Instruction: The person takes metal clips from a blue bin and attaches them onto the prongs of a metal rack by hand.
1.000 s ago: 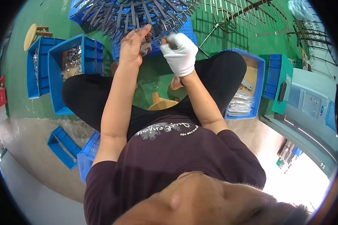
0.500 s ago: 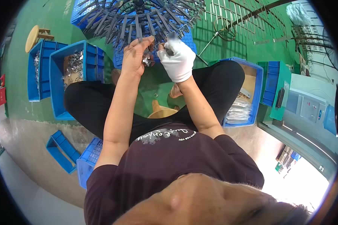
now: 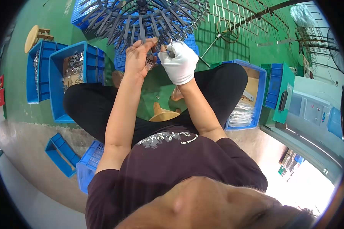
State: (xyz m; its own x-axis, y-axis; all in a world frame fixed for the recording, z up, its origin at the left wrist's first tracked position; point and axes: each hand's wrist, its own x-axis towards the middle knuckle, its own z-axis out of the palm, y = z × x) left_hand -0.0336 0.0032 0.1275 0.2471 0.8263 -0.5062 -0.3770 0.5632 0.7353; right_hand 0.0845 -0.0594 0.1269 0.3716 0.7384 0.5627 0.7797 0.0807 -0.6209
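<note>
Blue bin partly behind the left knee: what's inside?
The blue bin holds small shiny metal pieces and brown cardboard with dark markings. The left knee hides its near right corner. Anything there, or beneath the pieces or cardboard, can't be seen.

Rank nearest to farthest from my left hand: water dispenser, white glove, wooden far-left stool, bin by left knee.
From your left hand:
1. White glove, just right
2. Bin, left
3. Wooden stool, far left
4. Water dispenser, far right

Left hand (image 3: 138,57) cupped, gloved right hand (image 3: 179,62) curled
</note>
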